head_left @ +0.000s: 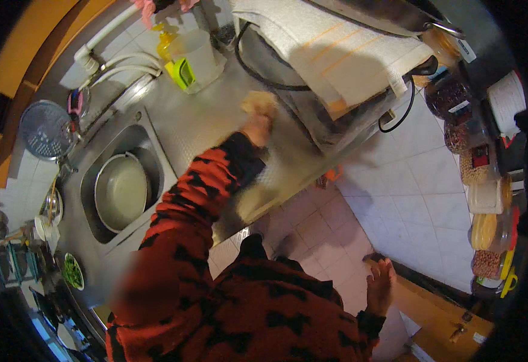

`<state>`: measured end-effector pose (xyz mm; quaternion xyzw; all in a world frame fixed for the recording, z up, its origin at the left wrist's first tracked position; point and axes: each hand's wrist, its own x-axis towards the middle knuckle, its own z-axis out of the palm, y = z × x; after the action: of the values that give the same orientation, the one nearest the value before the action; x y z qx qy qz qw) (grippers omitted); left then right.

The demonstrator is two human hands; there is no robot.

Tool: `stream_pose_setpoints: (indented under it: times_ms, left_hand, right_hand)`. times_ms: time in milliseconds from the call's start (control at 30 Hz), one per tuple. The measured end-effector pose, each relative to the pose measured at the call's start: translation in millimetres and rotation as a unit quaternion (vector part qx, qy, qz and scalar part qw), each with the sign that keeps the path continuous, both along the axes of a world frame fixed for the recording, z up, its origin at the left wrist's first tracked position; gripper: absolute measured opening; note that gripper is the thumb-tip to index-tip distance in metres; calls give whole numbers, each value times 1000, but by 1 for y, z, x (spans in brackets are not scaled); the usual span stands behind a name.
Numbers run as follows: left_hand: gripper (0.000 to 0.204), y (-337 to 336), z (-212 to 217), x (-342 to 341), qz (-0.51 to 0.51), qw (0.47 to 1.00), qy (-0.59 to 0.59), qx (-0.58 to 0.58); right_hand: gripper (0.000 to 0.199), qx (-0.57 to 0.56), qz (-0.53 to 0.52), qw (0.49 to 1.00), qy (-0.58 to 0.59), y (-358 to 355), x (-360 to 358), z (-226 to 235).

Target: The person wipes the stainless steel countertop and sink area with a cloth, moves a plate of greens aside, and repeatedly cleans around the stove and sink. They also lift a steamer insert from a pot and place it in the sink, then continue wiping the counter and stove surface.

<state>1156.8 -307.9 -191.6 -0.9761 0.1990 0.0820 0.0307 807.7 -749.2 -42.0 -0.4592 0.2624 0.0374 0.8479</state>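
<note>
A yellowish sponge or cloth [259,102] lies on the stainless steel counter [197,130], just under the overhanging edge of a striped towel [330,54]. It is blurred; its long axis seems to run left to right, and no pointing end can be told. The left hand [256,128] presses on its near side, fingers closed onto it, the red-and-black sleeve [197,199] reaching up from the lower edge.

The right hand [379,279] hangs low on the right above the tiled floor [396,193], fingers loosely spread and holding nothing, close to a wooden edge [439,308].

Left of the sponge a white jug with a green label [192,60] stands far on the counter, a yellow bottle [166,41] touching behind it. Further left is the sink [149,154] with a round metal basin [121,192] inside, and a round strainer [45,128] hangs beyond it. A black cable [258,75] loops under the towel.

On the far right, jars of grains and beans [457,136] stand in a column, brown, red and yellow. Bare counter lies between jug and hand; the counter's near edge runs diagonally beside the sleeve.
</note>
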Motion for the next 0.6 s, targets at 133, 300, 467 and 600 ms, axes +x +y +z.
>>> stream_pose_setpoints:
  times_ms: [133, 300, 467, 600]
  left_hand:
    - [50, -82, 16, -117, -56, 972, -100, -205]
    - [70, -83, 62, -250, 18, 964, -60, -257]
    - [76, -32, 80, -361, 174, 952, -50, -246]
    - [80, 15, 75, -445, 309, 921, -75, -225]
  right_hand:
    - [42, -27, 38, 998, 46, -6, 19, -6]
    - [45, -64, 176, 981, -57, -12, 40, -17]
    - [39, 6, 216, 976, 38, 11, 59, -29]
    - [38, 12, 299, 954, 5, 40, 68, -26]
